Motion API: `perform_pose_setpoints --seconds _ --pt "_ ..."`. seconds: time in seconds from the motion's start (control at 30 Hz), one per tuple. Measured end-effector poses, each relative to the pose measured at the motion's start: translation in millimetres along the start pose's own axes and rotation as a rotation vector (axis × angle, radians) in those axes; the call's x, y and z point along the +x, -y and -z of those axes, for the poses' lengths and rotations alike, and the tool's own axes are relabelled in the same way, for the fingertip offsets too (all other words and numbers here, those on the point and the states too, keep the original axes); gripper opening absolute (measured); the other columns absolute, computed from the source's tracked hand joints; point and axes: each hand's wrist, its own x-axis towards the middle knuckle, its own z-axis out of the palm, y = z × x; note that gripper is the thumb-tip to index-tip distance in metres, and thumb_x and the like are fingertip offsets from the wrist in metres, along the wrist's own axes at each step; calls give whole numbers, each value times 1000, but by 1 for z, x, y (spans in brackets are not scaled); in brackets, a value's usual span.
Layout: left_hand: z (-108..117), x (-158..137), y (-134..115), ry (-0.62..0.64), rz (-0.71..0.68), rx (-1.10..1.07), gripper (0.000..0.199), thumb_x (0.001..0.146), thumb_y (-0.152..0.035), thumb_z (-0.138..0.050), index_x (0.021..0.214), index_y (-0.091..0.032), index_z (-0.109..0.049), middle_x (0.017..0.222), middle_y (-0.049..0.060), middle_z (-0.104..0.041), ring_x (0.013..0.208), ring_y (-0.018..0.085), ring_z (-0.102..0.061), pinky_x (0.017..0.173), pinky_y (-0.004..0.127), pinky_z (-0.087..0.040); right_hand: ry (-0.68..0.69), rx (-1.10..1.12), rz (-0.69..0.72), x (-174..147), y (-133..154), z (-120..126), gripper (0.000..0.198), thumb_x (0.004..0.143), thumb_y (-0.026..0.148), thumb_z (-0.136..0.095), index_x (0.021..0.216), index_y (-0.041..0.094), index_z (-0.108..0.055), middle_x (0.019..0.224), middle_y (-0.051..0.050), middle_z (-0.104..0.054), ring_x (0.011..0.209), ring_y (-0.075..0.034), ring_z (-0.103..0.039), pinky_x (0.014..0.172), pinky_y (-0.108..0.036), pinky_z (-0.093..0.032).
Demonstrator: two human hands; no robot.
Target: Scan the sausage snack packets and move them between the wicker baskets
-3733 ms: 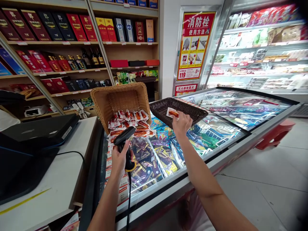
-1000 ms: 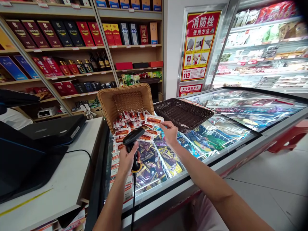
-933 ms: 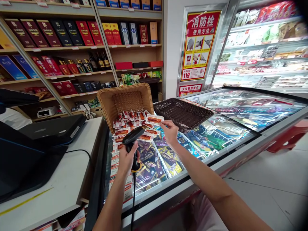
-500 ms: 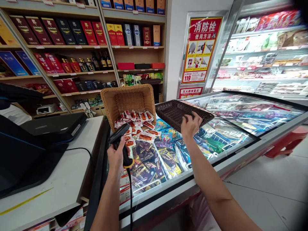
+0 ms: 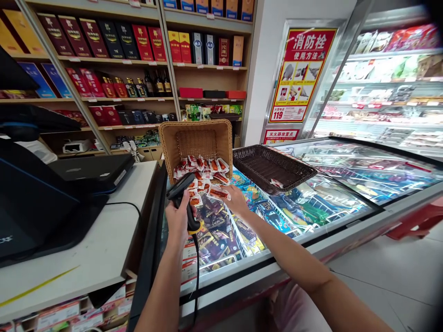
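My left hand (image 5: 178,216) grips a black barcode scanner (image 5: 183,196) with a cable hanging down, its head aimed toward the packets. My right hand (image 5: 234,199) pinches a small white sausage packet (image 5: 218,193) at the edge of the spilled pile (image 5: 200,170). The pile pours out of a tipped light wicker basket (image 5: 197,138) onto the freezer's glass lid. Right of it sits a dark brown wicker basket (image 5: 294,177) with one packet (image 5: 277,183) inside.
A glass-topped chest freezer (image 5: 332,203) holds frozen goods. A white counter (image 5: 86,249) at left carries a black register terminal (image 5: 44,203). Shelves of boxed goods (image 5: 114,69) stand behind, a refrigerated case (image 5: 387,87) at right, a red stool (image 5: 415,221) on the floor.
My right hand carried a packet from the scanner to the dark basket, left it there, and came back to the pile onto another packet. The view shifted left.
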Motion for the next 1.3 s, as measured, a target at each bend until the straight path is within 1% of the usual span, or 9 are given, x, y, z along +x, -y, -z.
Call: perform_pose_setpoints --seconds 0.07,0.17,0.27,0.37,0.6,0.8,1.03,1.2,1.3 --pt "1 -1 2 17 -64 137 51 74 -66 -76 77 -18 -61 50 -1 -58 40 14 -54 41 24 -41 -121 91 14 4 -3 7 28 91 27 -71 118 21 -71 114 -9 -71 107 -25 -65 97 -42 -53" --pt "-1 -6 7 141 -130 297 50 76 -66 -74 75 -18 -61 51 1 -61 41 15 -56 42 25 -41 -330 180 40 10 -4 23 29 89 31 -72 116 21 -72 109 -9 -72 103 -25 -67 95 -41 -55" --pt "-6 -12 12 293 -118 304 51 77 -69 -72 78 -19 -60 51 0 -62 41 17 -58 42 26 -43 -482 229 48 13 -4 40 30 90 35 -71 116 20 -72 109 -10 -72 102 -24 -68 94 -39 -56" --pt "-10 -15 16 340 -97 300 52 77 -70 -72 79 -19 -60 52 0 -62 41 17 -59 43 27 -45 -548 260 48 14 -4 50 30 92 37 -70 116 21 -72 109 -9 -71 102 -24 -68 93 -39 -56" --pt "-8 -13 21 362 -104 301 49 81 -67 -70 84 -19 -60 53 -1 -62 43 17 -59 44 26 -44 -566 291 52 15 -7 56 28 92 35 -69 117 22 -72 109 -9 -71 102 -23 -68 93 -38 -56" --pt "-11 -15 17 362 -87 304 48 79 -66 -71 84 -19 -59 53 -1 -62 42 16 -57 43 26 -44 -587 298 55 16 -5 58 28 92 37 -69 116 23 -72 111 -9 -71 106 -24 -68 97 -39 -55" --pt "-10 -13 19 382 -114 320 48 80 -66 -71 82 -19 -61 53 0 -62 42 16 -57 43 26 -44 -509 299 -39 16 -2 63 32 93 35 -66 121 23 -72 116 -10 -70 110 -25 -66 99 -39 -54" --pt "-10 -13 21 379 -114 322 46 79 -64 -73 76 -20 -60 53 1 -62 42 16 -58 44 26 -44 -502 296 -45 16 -2 64 32 92 34 -67 122 23 -71 116 -10 -70 111 -26 -66 102 -41 -53" --pt "-11 -13 21 371 -108 317 46 80 -64 -72 76 -20 -60 52 1 -62 41 16 -57 43 26 -43 -500 256 -46 17 -3 63 32 91 33 -67 122 23 -71 116 -10 -70 110 -25 -66 101 -40 -53"
